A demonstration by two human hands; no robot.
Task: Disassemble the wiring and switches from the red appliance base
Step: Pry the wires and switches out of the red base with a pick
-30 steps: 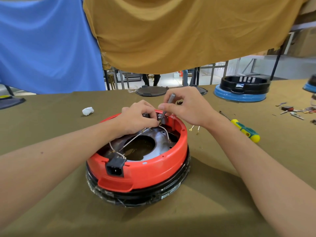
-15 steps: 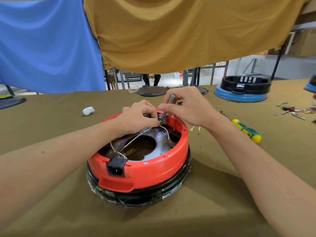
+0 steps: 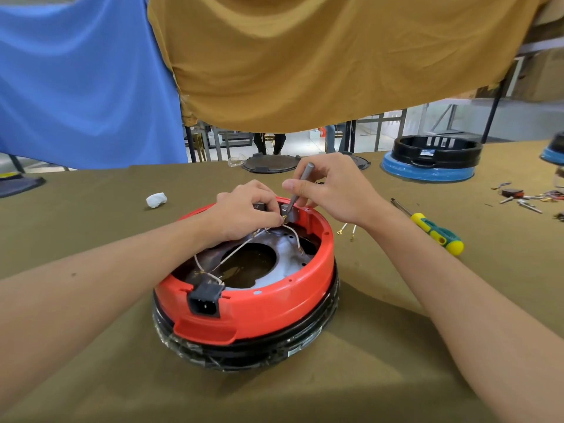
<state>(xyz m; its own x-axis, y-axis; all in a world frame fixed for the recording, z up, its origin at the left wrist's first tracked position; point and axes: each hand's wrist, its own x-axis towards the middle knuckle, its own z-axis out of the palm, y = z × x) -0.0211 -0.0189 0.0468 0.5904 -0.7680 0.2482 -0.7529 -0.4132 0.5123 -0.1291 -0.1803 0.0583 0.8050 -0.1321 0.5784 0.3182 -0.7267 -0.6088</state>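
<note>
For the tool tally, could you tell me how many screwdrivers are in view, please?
2. A grey screwdriver is in the right hand, tip at the red base's far rim. A yellow-green one lies right of the base. The far-right clutter may hide more.

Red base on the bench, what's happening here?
A person is stripping the red appliance base. The right hand holds a slim grey tool, its tip at a terminal by the far rim. The left hand pinches the white wires beside it. The black power socket remains mounted. A green-yellow screwdriver lies unused.
</note>
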